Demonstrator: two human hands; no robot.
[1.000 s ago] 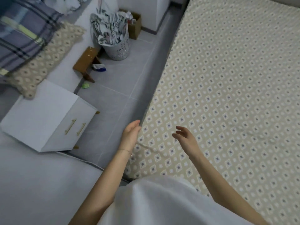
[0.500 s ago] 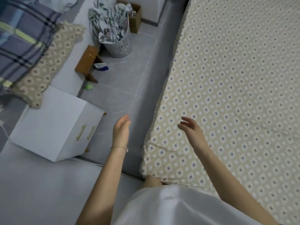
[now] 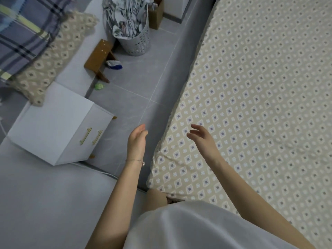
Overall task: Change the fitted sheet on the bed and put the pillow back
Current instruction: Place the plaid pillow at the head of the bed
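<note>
head view: nearest, the left grip (image 3: 136, 141) hangs over the strip of floor just beside the bed's edge, fingers straight and relaxed, holding nothing. the right grip (image 3: 203, 139) is over the fitted sheet (image 3: 251, 105) near its corner, fingers loosely spread, also empty. the sheet lies stretched across the bed with slight puckers at the near corner, so i judge the sheet step about done and the pillow next. the pillow (image 3: 53, 56) lies well apart, ahead and to the left of both grips, beyond the white nightstand (image 3: 53, 126) and partly under a plaid blanket (image 3: 23, 36). its long axis runs roughly alongside the bed's edge. the left grip is nearer, so the reach likely leads from that side. farthest, a laundry basket (image 3: 136, 40) stands stuffed with cloth.
</note>
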